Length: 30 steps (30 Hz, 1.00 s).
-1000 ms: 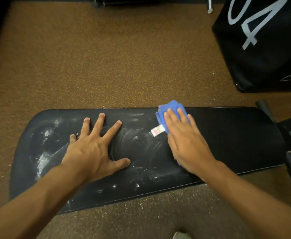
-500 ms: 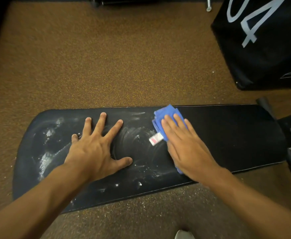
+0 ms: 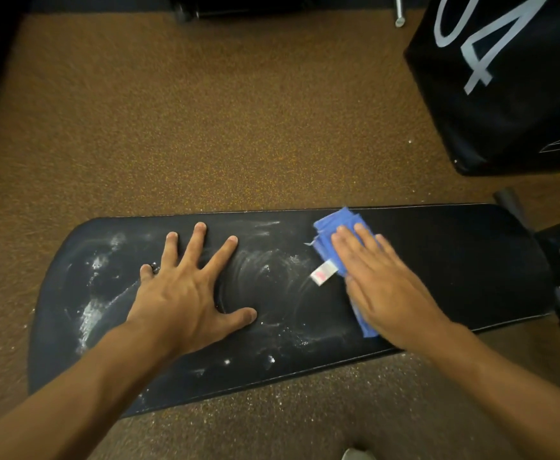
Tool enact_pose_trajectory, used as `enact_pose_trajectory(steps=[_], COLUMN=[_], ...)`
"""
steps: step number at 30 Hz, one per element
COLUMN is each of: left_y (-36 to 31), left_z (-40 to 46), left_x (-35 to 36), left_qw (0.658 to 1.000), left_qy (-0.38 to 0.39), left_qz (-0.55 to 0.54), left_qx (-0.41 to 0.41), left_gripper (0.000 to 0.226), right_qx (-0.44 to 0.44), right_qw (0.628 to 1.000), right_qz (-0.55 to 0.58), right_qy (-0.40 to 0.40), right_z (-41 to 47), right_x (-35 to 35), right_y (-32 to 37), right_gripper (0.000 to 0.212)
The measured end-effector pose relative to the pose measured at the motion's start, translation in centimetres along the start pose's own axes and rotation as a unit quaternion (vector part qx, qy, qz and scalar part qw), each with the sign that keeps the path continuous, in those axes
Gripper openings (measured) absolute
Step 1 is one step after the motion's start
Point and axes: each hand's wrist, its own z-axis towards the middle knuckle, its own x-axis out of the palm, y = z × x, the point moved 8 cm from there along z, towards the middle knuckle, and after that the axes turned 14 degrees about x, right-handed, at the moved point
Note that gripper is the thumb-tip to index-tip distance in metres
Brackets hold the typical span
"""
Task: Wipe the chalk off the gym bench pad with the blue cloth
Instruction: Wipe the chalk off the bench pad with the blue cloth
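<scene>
While pressed flat on the bench pad [image 3: 454, 260], left hand [image 3: 185, 293] spread wide, fingers apart, left of pad centre among chalk smears [image 3: 89, 313]. Right of centre: right hand [image 3: 381, 283], fingers together, flattened on blue cloth [image 3: 330, 227], white tag [image 3: 323, 272] protruding.

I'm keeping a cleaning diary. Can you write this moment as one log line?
step: wiping | right hand: flat on blue cloth | left hand: spread flat on bench pad | chalk: left part
</scene>
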Motion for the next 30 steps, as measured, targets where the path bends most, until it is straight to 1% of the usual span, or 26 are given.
enact_pose_trajectory(steps=[3,5,6,9,11,12,13,15,17,18,19,22,24,25,26,28,30], left_y=[0.0,0.1,0.1,0.1,0.1,0.0,0.0,0.0,0.1,0.1,0.1,0.2,0.2,0.1,0.1,0.1,0.1], left_z=[0.0,0.0,0.1,0.0,0.0,0.0,0.0,0.0,0.0,0.0,0.1,0.0,0.1,0.1,0.1,0.1,0.1], left_x=[0.0,0.0,0.0,0.0,0.0,0.0,-0.1,-0.2,-0.1,0.0,0.0,0.1,0.0,0.0,0.0,0.0,0.0], left_qw=[1.0,1.0,1.0,1.0,1.0,1.0,1.0,1.0,1.0,1.0,1.0,1.0,1.0,1.0,1.0,1.0,1.0], left_qy=[-0.004,-0.009,-0.011,-0.008,0.001,0.003,0.002,0.001,0.005,0.007,0.008,0.007,0.007,0.007,0.009,0.01,0.014], left_qz=[0.002,0.004,0.004,0.004,0.001,0.0,0.002,0.002,-0.005,-0.005,-0.003,-0.001,-0.006,-0.007,-0.005,-0.004,-0.007], left_qx=[0.001,0.003,0.003,0.003,0.0,0.0,0.0,0.001,0.0,0.0,0.001,-0.003,-0.004,-0.005,-0.005,-0.004,-0.004], left_gripper=[0.115,0.116,0.116,0.116,0.115,0.115,0.115,0.115,0.114,0.114,0.115,0.117,0.117,0.117,0.116,0.116,0.116], right_qx=[0.117,0.14,0.126,0.009,-0.049,-0.054,-0.04,0.037,0.111,0.128,0.123,0.022,-0.044,-0.06,-0.057,0.013,0.101], right_qw=[0.993,0.989,0.99,1.0,0.998,0.998,0.999,0.999,0.993,0.99,0.991,0.999,0.998,0.998,0.998,1.0,0.994], right_qz=[0.022,0.032,0.037,0.027,0.008,0.003,0.003,0.018,0.037,0.045,0.049,0.04,0.035,0.029,0.02,0.023,0.043], right_qy=[-0.022,-0.043,-0.044,-0.005,0.023,0.025,0.019,0.002,-0.02,-0.029,-0.033,-0.001,0.021,0.022,0.016,-0.005,-0.028], right_z=[4.0,5.5,5.3,1.1,-1.6,-1.9,-1.3,1.7,4.6,5.0,4.6,-0.4,-3.4,-3.8,-3.3,-0.5,2.1], right_x=[-0.5,-0.8,-0.7,0.1,0.4,0.3,0.1,-0.4,-0.7,-0.7,-0.5,0.6,0.8,0.8,0.8,0.4,0.1], right_y=[-1.5,0.5,1.7,3.9,2.9,1.8,0.7,-0.8,0.1,1.3,2.8,6.6,6.0,4.8,3.5,1.5,1.6], right_gripper=[0.067,0.068,0.067,0.06,0.059,0.06,0.06,0.064,0.068,0.068,0.065,0.06,0.06,0.06,0.061,0.061,0.062])
